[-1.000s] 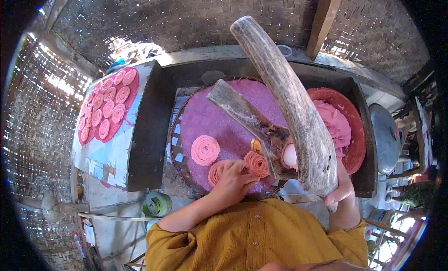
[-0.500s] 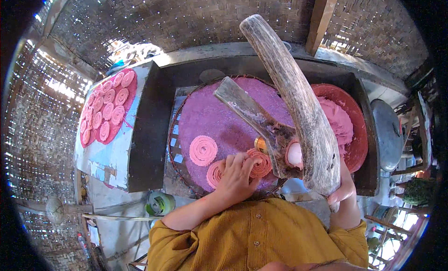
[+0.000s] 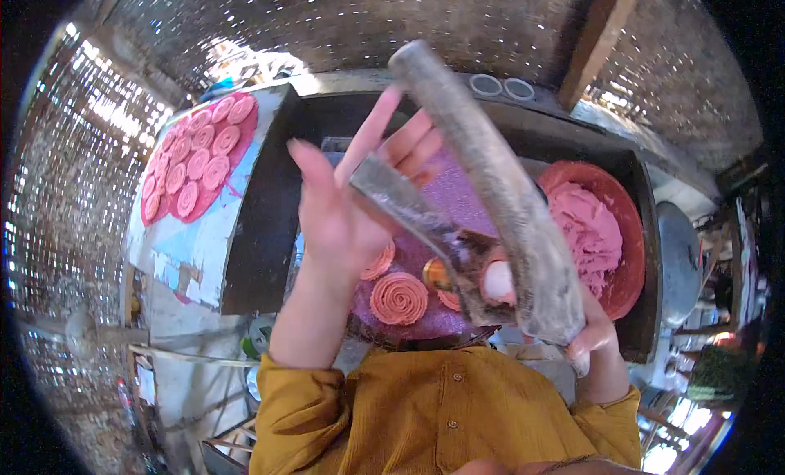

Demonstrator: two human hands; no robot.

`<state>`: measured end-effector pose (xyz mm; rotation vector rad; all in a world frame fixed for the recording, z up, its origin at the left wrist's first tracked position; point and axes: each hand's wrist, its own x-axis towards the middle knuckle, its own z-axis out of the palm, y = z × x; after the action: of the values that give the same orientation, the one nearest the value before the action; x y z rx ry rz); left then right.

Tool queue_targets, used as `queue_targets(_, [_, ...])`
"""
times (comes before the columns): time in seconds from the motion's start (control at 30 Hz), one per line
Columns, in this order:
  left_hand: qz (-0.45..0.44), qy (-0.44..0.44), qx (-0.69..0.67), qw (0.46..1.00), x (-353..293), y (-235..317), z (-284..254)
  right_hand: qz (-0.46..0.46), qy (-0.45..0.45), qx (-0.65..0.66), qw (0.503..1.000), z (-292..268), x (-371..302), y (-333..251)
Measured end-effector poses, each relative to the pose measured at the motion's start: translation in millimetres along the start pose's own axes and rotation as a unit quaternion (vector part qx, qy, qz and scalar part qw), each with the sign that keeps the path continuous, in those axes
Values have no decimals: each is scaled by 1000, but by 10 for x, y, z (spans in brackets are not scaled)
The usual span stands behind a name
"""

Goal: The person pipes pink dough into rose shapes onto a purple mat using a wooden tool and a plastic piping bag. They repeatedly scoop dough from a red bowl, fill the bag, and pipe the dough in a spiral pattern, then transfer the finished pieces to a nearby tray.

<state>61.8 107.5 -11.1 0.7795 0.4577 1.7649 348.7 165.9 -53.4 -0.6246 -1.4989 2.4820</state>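
Observation:
A wooden hand press has a thick upper lever (image 3: 499, 164), a shorter lower arm (image 3: 409, 205) and a brass-coloured cylinder (image 3: 436, 274). Pale pink dough (image 3: 497, 280) shows between the two wooden parts. My right hand (image 3: 595, 344) is closed round the hinged end of the press, nearest my body. Raised beside the tips of both arms, my left hand (image 3: 347, 197) is empty with its fingers spread. Beneath lies a round purple tray (image 3: 458, 189) bearing coiled pink dough spirals; one spiral (image 3: 399, 298) shows whole, others are partly covered by my hand and the press.
A red basin (image 3: 634, 262) of pink dough (image 3: 585, 234) stands at the right inside a dark wooden trough (image 3: 262, 205). On a worn board (image 3: 176, 250) at the left, several spirals (image 3: 196, 164) lie on a pink sheet. A metal lid (image 3: 679, 262) leans outside the trough's right side.
My left hand has lifted off the dough spirals and moved up and left to the tips of the press arms, its fingers spreading. The press has shifted slightly left, still in my right hand.

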Motion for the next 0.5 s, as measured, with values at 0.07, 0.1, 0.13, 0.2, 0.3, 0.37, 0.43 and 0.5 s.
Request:
queue_targets(0.07, [21,-167,-87,982,227,160,66,47,-61,9,997,107,177,-71])
queue_targets(0.1, [51,-229,-93,968,316,180,77,15,-64,31,997,181,251,-100])
queue_targets(0.13, [78,-232,-71,967,336,201,72,-11,-75,52,996,254,336,-138])
queue_targets(0.2, [120,-242,-33,962,418,185,18,-5,-69,29,997,265,364,-231])
queue_targets(0.3, [109,-166,-29,980,520,119,-208,-8,-25,-29,999,235,406,-316])
queue_targets(0.37, [100,-121,-73,985,593,-5,-453,5,13,-60,998,156,459,-351])
queue_targets(0.43, [80,-113,-168,976,660,-111,-739,28,52,-75,995,10,542,-306])
queue_targets(0.5, [52,-118,-242,962,700,-165,-932,62,75,-79,992,-178,629,-258])
